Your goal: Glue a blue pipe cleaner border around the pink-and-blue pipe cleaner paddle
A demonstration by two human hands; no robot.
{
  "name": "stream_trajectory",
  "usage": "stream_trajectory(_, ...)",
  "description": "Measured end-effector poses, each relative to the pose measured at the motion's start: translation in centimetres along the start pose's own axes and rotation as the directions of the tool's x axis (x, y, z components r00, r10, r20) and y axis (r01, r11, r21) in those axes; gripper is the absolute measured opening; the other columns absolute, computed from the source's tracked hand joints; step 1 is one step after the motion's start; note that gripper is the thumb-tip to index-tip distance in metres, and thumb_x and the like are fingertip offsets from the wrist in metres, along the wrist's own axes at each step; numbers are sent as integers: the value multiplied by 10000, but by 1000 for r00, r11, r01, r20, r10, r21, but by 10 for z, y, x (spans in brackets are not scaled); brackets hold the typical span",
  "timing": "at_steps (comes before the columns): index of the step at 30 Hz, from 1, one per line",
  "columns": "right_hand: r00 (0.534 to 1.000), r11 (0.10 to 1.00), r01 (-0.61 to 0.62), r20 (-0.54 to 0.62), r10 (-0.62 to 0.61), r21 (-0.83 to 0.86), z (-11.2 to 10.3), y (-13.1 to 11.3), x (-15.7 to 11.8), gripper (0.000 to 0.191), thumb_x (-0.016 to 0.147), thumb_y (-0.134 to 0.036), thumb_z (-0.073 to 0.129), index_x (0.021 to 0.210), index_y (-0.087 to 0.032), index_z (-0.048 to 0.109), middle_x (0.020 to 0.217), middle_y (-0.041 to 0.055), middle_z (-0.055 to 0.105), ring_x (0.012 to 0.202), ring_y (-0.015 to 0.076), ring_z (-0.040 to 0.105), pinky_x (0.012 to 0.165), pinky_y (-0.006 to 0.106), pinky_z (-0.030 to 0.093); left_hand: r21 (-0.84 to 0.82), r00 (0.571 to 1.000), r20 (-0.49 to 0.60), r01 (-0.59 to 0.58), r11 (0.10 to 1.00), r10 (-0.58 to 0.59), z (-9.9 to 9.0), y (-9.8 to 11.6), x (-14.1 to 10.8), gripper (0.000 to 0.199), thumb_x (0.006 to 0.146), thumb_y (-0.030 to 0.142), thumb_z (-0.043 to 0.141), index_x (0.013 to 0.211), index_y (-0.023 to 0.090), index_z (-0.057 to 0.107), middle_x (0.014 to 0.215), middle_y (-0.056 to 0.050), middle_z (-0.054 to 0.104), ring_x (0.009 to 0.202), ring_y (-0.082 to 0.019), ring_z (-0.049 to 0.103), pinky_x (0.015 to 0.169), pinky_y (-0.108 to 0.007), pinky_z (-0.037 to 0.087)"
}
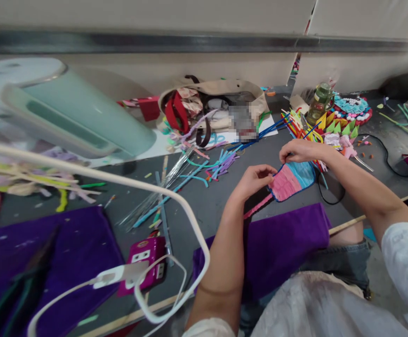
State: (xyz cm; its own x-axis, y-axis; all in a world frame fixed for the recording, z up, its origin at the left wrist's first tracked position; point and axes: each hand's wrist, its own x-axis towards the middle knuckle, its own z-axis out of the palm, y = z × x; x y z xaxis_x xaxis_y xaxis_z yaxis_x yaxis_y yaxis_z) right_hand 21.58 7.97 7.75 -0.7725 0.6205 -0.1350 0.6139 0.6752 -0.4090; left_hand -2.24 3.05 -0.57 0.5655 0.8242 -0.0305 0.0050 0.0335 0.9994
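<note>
A flat craft piece point(288, 186), pink at one end and light blue at the other, is held above the table's front edge. Dark blue edging, apparently pipe cleaner, runs round it. My left hand point(255, 180) pinches its left corner between thumb and fingers. At the upper edge, my right hand point(301, 151) is closed with bent fingers on the dark blue pipe cleaner, whose free end point(312, 130) seems to stick up behind the hand. A pink twisted strand point(259, 206) trails from the lower left of the piece. Below lies purple cloth point(284, 238), partly across my lap.
Loose pipe cleaners point(221, 164) lie mid-table; a colourful bundle point(297, 124) is behind my right hand. A beige bag point(218, 86), green bottle point(319, 103) and flower craft point(353, 107) stand farther back. At left are a magenta power strip point(148, 262), pliers point(28, 285) and a white cable arching across.
</note>
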Motion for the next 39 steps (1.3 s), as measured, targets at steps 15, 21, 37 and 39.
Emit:
stream_trajectory(15,984,999,14,178,-7,-37,-79,-33,32,210,780,-32,670,819,-193,798,722,-40,729,713,126,612,687,269,422,-298,988,-149,-83,951,40,20,29,-11,377,606,303,926,908,170,744,726,31,657,635,-92,601,648,-221,513)
stream_trajectory(21,971,985,-101,232,67,139,-39,-38,53,215,639,-17,778,559,-208,720,489,-85,594,539,107,548,578,272,358,-273,975,166,190,943,-148,32,22,-8,432,578,357,960,818,144,671,729,6,668,646,-136,662,671,-299,594)
stream_trajectory(37,915,947,78,400,57,-311,-31,-79,45,233,738,-60,698,818,-243,820,847,20,785,730,197,640,649,336,354,-478,956,-105,193,857,-273,41,2,9,498,421,270,994,782,134,680,759,-20,699,716,-155,662,714,-327,571)
stream_trajectory(39,913,939,79,403,66,-334,-29,-80,44,247,774,-81,691,898,-252,820,906,24,793,751,200,651,652,338,358,-492,956,-104,191,849,-275,43,1,9,509,415,260,996,801,134,689,768,-21,702,718,-162,667,716,-340,575)
